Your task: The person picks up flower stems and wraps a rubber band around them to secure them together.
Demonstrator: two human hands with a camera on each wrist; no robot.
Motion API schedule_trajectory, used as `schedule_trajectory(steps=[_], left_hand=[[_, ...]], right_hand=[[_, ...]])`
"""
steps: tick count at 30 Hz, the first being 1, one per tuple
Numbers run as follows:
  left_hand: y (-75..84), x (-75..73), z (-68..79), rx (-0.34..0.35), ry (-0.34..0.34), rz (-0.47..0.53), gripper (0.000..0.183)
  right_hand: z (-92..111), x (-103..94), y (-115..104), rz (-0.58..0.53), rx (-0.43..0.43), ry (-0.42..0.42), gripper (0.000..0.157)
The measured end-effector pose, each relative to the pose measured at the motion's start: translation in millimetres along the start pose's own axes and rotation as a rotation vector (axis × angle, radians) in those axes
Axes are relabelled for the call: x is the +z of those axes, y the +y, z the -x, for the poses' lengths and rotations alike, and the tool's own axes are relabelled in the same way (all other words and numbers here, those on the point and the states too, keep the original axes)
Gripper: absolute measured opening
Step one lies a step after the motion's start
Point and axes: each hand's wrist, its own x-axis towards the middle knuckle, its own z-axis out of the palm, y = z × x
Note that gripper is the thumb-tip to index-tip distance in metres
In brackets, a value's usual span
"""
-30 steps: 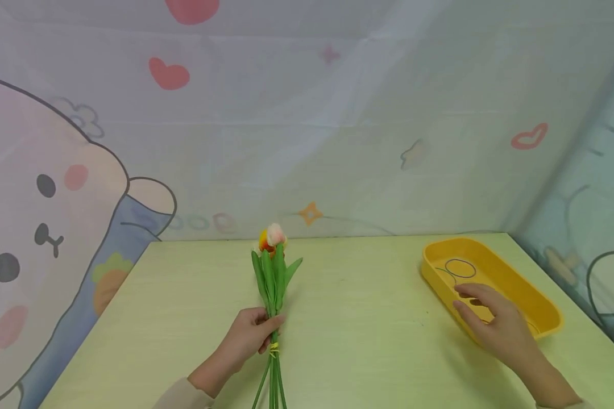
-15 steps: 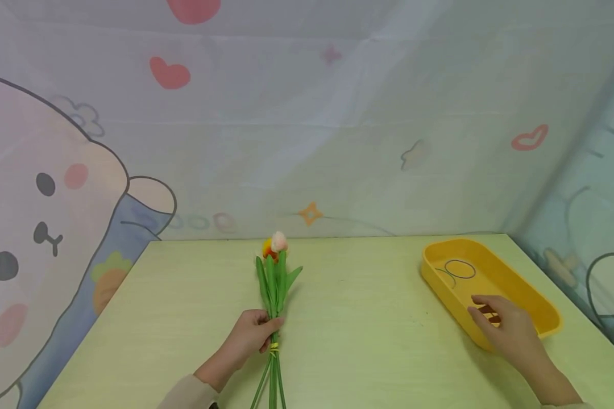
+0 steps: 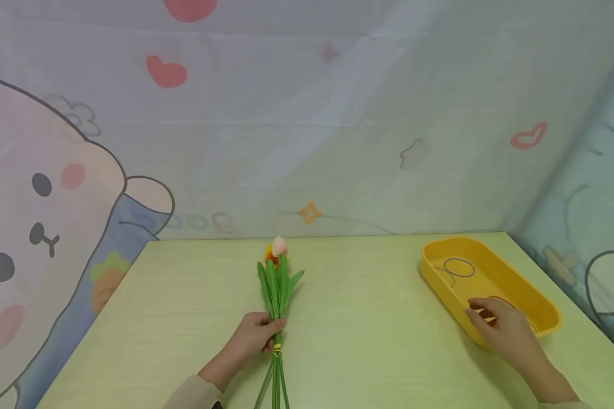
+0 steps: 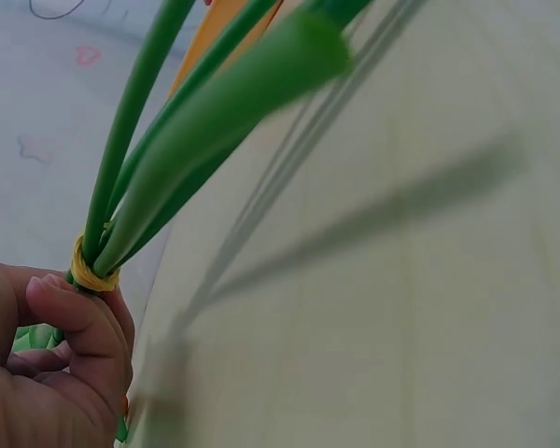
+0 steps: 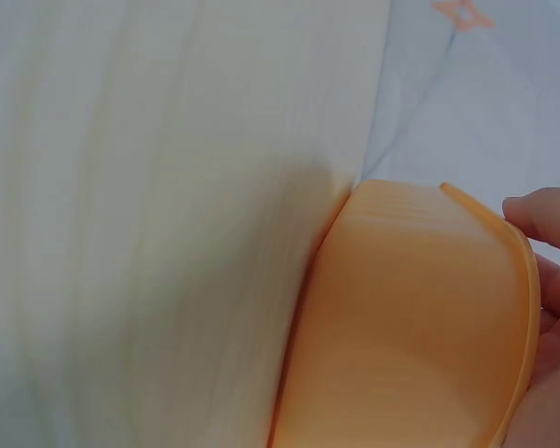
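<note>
My left hand point(image 3: 256, 335) grips a bunch of artificial tulips point(image 3: 273, 284) by its green stems. The pale pink and orange-yellow heads point away from me. A yellow rubber band point(image 4: 93, 269) is wrapped round the stems just by the fingers, and the stem ends spread beyond it. At the right, my right hand point(image 3: 503, 326) is over the near left rim of a yellow tray point(image 3: 445, 295). Its fingers are bent, with a gap between thumb and fingers and nothing seen between them. Whether it touches the rim cannot be told.
Inside the tray lie a blue rubber band point(image 3: 459, 267), a green one point(image 3: 446, 275) and a reddish one partly behind the hand. The light wooden table point(image 3: 358, 318) ends at a printed cloth backdrop point(image 3: 358, 142), which also closes off the right side.
The tulip heads have come down slightly toward me, the left hand still holding the stems. My right hand has moved a little right and nearer to me over the tray.
</note>
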Motion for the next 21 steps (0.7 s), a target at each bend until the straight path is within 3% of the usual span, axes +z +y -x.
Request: schedule_trajectory(steps=[14,21], left_hand=[[-6.5,-4.1,-0.4,-0.036,-0.019,0.021,0.028],[-7.6,-9.1,0.7,-0.052,-0.053,0.065,0.028]], right_hand=[[0.5,-1.2,-2.7,0.015,0.051,-0.086,0.024],[1.3,-0.1,-2.7,0.010,0.022,-0.052,0.020]])
